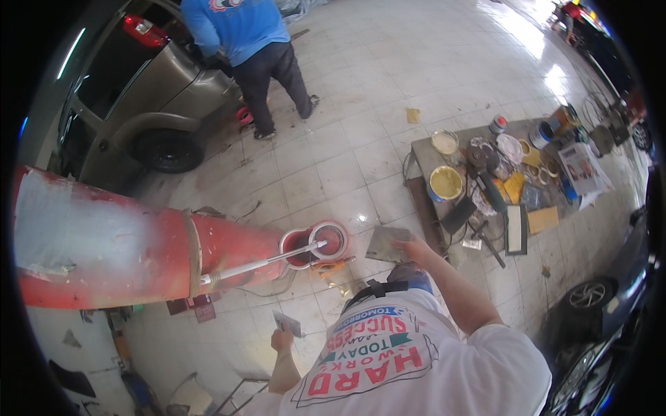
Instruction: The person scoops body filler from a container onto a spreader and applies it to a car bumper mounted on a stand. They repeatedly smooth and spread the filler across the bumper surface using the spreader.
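Observation:
My right hand (415, 251) is closed on a flat, dark grey rectangular putty plate (385, 244), held out in front of my body. Lower and to the left, my left hand (282, 338) grips a smaller grey putty spreader (288, 322); its far edge sticks out past my fingers. Between the hands and the far left lies a long red vehicle body part (239, 243) with a whitish-grey sanded patch (83, 229). At its near end are round light openings (328, 241), and a white-tipped rod (257, 264) runs along it. Neither hand touches the red part.
On the right, a low workbench (430, 149) carries an open can of yellowish filler (445, 184), tins, a sanding block and a newspaper (583, 170). A person in blue (239, 31) stands by a beige vehicle (173, 90). A dark car (590, 295) stands at right.

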`<act>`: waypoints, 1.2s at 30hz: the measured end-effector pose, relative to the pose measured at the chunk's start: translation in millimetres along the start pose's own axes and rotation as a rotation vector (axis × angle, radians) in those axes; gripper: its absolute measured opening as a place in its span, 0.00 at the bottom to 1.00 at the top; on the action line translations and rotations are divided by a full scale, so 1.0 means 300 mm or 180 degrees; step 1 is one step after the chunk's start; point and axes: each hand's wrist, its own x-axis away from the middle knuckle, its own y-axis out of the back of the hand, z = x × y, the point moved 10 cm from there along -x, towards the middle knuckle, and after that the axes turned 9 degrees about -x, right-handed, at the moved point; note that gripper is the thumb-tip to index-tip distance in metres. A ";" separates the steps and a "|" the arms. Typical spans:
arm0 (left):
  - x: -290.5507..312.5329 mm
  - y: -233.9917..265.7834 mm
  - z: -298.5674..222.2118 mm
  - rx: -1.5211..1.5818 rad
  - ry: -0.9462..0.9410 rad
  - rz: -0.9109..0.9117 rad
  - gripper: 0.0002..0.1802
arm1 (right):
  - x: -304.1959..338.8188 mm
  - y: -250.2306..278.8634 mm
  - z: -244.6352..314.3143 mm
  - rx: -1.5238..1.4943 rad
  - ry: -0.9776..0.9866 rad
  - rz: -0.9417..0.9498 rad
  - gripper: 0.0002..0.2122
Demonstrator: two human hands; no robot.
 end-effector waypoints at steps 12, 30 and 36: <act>0.025 0.483 -0.933 0.1390 -0.0532 -0.0805 0.41 | -0.049 0.218 0.299 0.1427 0.0645 0.0365 0.21; 0.337 0.423 -2.668 0.3312 -0.2223 0.2078 0.37 | -0.130 0.584 0.628 0.1691 0.0450 -0.2325 0.21; 0.515 0.464 -2.926 0.2983 -0.3274 0.1987 0.33 | -0.187 0.622 0.641 0.1124 0.0583 -0.3244 0.23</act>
